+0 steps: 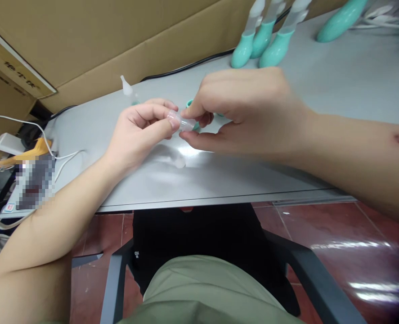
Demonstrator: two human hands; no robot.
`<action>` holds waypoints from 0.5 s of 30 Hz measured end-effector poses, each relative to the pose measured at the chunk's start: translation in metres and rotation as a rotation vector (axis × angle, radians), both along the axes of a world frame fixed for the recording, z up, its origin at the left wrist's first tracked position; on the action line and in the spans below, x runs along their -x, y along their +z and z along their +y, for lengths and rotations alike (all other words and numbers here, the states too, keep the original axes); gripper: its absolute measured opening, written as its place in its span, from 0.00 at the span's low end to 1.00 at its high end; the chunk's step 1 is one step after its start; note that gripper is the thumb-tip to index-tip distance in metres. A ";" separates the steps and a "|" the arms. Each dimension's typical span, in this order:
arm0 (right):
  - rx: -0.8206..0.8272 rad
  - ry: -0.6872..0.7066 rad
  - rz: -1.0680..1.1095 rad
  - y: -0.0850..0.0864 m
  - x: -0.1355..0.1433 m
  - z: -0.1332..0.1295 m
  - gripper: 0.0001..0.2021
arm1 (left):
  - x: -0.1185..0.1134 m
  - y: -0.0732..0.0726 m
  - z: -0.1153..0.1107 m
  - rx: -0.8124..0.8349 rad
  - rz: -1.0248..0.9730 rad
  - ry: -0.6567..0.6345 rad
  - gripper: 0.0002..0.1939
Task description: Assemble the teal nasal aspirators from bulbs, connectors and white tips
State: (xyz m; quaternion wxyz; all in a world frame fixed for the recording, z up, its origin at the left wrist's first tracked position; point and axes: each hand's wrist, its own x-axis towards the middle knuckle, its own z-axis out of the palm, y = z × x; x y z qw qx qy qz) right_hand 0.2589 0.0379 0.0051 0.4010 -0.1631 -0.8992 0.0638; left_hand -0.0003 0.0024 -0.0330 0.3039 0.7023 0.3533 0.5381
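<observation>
A short clear plastic tube (187, 125) is held level between my two hands above the grey desk. My left hand (140, 128) pinches its left end between thumb and fingers. Thumb and fingers of my right hand (249, 114) close round its right end, where a bit of teal shows. Behind the right fingertips, a teal rim (190, 103) is partly hidden. Under the hands a small whitish piece (179, 161) lies on the desk, blurred. Beyond my left hand stands a white tapered nozzle (127, 87), its lower part mostly hidden.
Several teal nasal aspirators (275, 49) stand at the back, by a cardboard wall (118, 40) and a black cable (189, 66). Another teal bulb (341, 20) lies at far right. A phone (37, 180), yellow object (27, 153) and white charger (9, 144) are at left.
</observation>
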 end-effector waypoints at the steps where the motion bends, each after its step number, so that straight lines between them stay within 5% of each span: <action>1: -0.019 0.008 0.021 -0.001 0.000 0.001 0.08 | 0.000 -0.001 0.001 -0.018 -0.018 -0.015 0.12; 9: 0.001 0.018 0.035 -0.004 0.004 -0.001 0.09 | 0.002 -0.007 0.012 -0.031 0.006 0.000 0.15; 15: 0.131 0.058 0.065 -0.008 0.008 0.002 0.13 | 0.003 -0.008 0.018 -0.094 -0.066 -0.098 0.09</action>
